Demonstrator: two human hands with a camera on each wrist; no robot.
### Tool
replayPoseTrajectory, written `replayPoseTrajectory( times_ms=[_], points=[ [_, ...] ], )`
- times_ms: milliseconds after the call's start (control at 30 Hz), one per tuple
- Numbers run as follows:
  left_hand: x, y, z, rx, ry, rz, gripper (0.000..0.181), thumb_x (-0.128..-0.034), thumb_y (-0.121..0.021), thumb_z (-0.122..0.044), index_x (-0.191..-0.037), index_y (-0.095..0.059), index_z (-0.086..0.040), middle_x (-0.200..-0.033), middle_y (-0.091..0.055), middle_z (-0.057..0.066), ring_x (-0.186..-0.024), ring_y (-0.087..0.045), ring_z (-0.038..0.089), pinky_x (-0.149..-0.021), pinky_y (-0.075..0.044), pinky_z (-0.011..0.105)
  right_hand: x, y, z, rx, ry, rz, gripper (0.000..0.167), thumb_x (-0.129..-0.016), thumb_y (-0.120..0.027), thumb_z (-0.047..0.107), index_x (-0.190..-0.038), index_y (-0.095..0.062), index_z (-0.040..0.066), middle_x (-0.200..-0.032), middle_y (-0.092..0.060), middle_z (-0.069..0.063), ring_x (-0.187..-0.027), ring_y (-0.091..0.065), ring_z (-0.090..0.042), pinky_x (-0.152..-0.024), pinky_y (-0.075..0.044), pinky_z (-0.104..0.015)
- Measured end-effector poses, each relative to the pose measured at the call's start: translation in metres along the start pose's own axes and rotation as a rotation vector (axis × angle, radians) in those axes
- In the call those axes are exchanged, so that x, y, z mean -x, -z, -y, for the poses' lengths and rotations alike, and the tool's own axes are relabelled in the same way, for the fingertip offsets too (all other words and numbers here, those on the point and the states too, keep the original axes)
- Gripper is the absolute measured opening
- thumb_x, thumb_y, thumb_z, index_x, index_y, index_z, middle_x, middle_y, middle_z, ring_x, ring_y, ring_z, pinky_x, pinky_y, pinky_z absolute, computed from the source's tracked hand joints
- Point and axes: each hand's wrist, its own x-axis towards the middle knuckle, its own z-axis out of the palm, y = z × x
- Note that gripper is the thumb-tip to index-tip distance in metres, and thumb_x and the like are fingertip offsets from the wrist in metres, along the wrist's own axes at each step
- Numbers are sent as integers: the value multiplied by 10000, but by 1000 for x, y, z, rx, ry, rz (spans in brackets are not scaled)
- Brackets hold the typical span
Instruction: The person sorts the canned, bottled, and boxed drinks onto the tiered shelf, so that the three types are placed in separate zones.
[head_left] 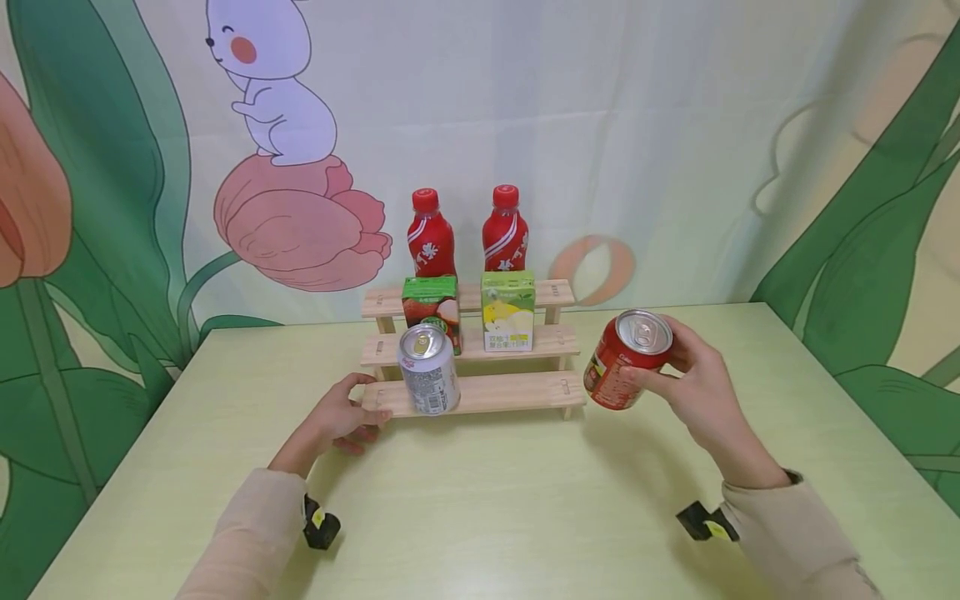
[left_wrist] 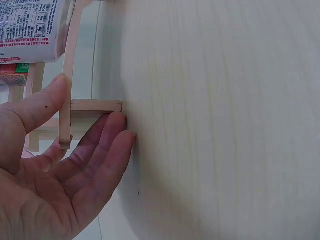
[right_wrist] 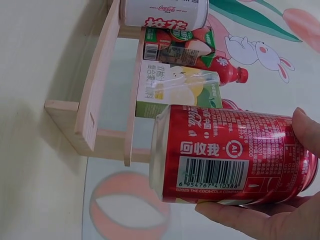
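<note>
A red soda can [head_left: 628, 360] is held in my right hand [head_left: 693, 379], slightly tilted, just off the right end of the wooden tiered rack [head_left: 510, 393]. In the right wrist view the can's barcode side [right_wrist: 212, 172] faces the camera, with thumb and fingers on opposite sides. My left hand [head_left: 347, 417] grips the left end of the rack's lowest tier, thumb on the plank [left_wrist: 68, 65] and fingers beneath by the rack's leg [left_wrist: 95, 105]. A white soda can [head_left: 429, 375] stands upright on that tier, near its left end.
Two juice cartons, one red and green [head_left: 431, 304] and one yellow-green [head_left: 508, 312], stand on the middle tier. Two red bottles [head_left: 431, 242] stand behind them on the top tier. Behind the table [head_left: 480, 508] hangs a printed cloth [head_left: 637, 150].
</note>
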Motion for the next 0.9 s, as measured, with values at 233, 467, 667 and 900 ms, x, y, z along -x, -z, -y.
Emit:
replayPoseTrajectory(
  times_ms=[233,467,667,900],
  points=[
    [0,0,2,-2,1,-3,613,-819,-689,-195,-1307,-322,-146,-945,-574,158,-703,-594,248,-559,-518,384,-9,-12,3,-54,9,38,592,-791,-688,31,-1318,-418,33,-1223,-511,-138,-1050,-493,-224,-785,-467,-284],
    [-1,-1,2,-6,17,-4,616,-820,-688,-213,-1309,-318,-154,-973,-565,164,-724,-593,255,-565,-519,380,-14,-24,8,-98,-4,88,610,-784,-693,21,-1327,-415,41,-1230,-516,-150,-1072,-495,-259,-845,-443,-384],
    [-1,0,2,3,-2,1,621,-818,-690,-187,-1312,-316,-143,-935,-576,154,-707,-597,246,-554,-516,383,-19,-36,12,-140,-1,116,625,-767,-687,-27,-1328,-417,33,-1230,-518,-164,-1078,-493,-286,-877,-411,-436],
    [-1,0,3,15,-19,6,617,-819,-685,-157,-1313,-316,-137,-896,-583,144,-685,-605,240,-544,-515,388,-26,-50,14,-164,13,146,635,-763,-696,-16,-1330,-417,46,-1245,-513,-147,-1094,-485,-294,-900,-395,-456]
  ],
)
